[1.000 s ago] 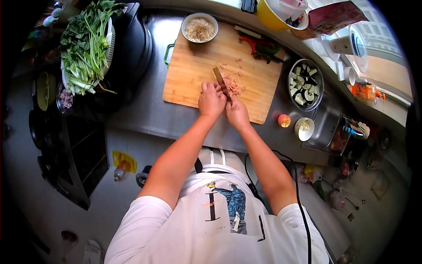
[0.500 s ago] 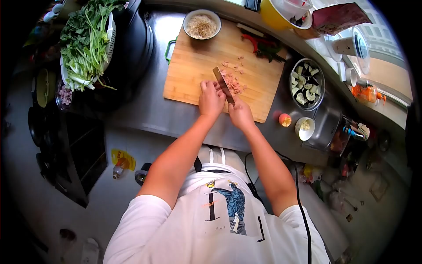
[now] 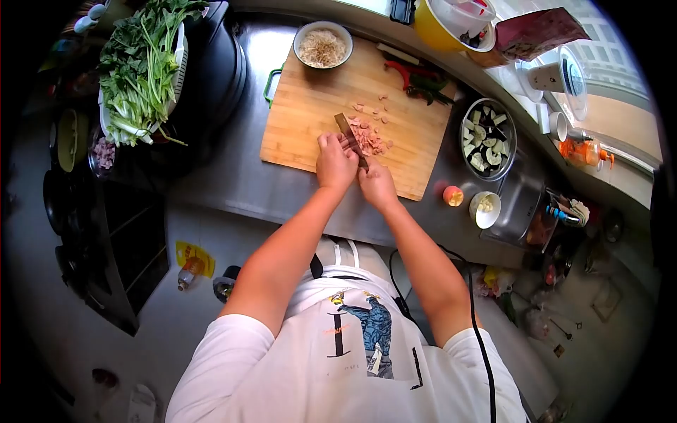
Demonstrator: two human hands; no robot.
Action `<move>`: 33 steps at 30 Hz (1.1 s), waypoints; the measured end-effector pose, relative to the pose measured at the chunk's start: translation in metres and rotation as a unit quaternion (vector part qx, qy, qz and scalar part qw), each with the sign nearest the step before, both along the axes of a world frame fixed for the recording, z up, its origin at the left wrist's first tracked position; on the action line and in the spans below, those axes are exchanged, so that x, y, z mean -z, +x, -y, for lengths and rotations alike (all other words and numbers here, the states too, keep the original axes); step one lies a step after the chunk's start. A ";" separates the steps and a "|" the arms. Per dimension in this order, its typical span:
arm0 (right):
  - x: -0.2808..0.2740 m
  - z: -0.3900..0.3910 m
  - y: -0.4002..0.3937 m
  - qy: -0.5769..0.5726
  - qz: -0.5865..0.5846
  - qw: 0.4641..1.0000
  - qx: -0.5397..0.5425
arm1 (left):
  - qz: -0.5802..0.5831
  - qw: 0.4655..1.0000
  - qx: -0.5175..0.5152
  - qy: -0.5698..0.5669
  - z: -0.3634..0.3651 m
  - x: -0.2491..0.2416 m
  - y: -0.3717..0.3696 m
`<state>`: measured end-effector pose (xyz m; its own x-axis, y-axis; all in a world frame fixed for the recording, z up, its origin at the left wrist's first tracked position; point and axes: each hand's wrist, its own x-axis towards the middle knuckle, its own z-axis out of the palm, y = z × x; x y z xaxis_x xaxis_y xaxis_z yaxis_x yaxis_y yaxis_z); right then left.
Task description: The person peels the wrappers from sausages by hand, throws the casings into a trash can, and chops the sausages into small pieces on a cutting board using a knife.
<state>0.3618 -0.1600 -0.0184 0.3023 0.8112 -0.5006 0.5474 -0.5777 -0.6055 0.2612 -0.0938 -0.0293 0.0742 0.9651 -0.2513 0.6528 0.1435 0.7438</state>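
My right hand [image 3: 376,183] is wrapped round the handle of a kitchen knife [image 3: 343,125], whose broad blade points away from me and leans to the left. Along the blade's left side, my left hand [image 3: 337,161] has its fingers curled in against the metal. Whatever lies under those fingertips is hidden. Chopped pink meat [image 3: 368,137] is heaped just right of the blade, with a few loose bits farther up. All of it rests on a wooden cutting board [image 3: 293,130].
A bowl of pale shreds [image 3: 322,46] and red and green peppers [image 3: 427,86] sit on the board's far side. To the right are a bowl of cut eggplant [image 3: 486,141], a small white bowl [image 3: 486,211] and a sink [image 3: 518,211]. Leafy greens [image 3: 141,70] fill a basket at left.
The knife and both hands have shifted slightly left, and the blade tip sits a little lower. The meat heap remains right of the blade.
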 end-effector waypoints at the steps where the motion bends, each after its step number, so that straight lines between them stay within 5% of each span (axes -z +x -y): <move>1: -0.004 0.000 -0.001 0.020 0.023 1.000 -0.004 | 0.005 1.000 0.002 0.001 0.002 -0.002 -0.001; 4: -0.030 -0.002 0.003 -0.002 -0.018 1.000 0.014 | 0.001 1.000 0.003 0.002 -0.003 0.001 -0.002; 7: -0.008 0.003 0.012 0.003 0.007 0.999 -0.049 | 0.016 1.000 -0.002 -0.011 0.006 0.017 -0.003; 12: 0.003 0.008 -0.005 0.050 0.024 0.998 -0.003 | 0.074 0.997 0.017 -0.022 0.005 0.013 -0.012; 14: -0.003 0.003 -0.003 0.025 0.032 0.999 -0.007 | -0.090 0.991 0.099 0.008 0.000 -0.031 -0.022; 21: -0.013 0.000 0.008 -0.023 0.066 0.997 -0.012 | -0.044 0.990 0.125 0.040 0.003 -0.003 -0.032; 33: -0.009 0.001 0.014 0.051 0.065 0.996 0.016 | -0.016 0.992 0.112 0.062 -0.009 -0.007 -0.008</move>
<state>0.3753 -0.1615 -0.0094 0.3852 0.8448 -0.3714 0.6069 -0.5351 -0.5876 0.2537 -0.0853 -0.0228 0.2847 0.9488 -0.1366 0.6809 -0.0998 0.7255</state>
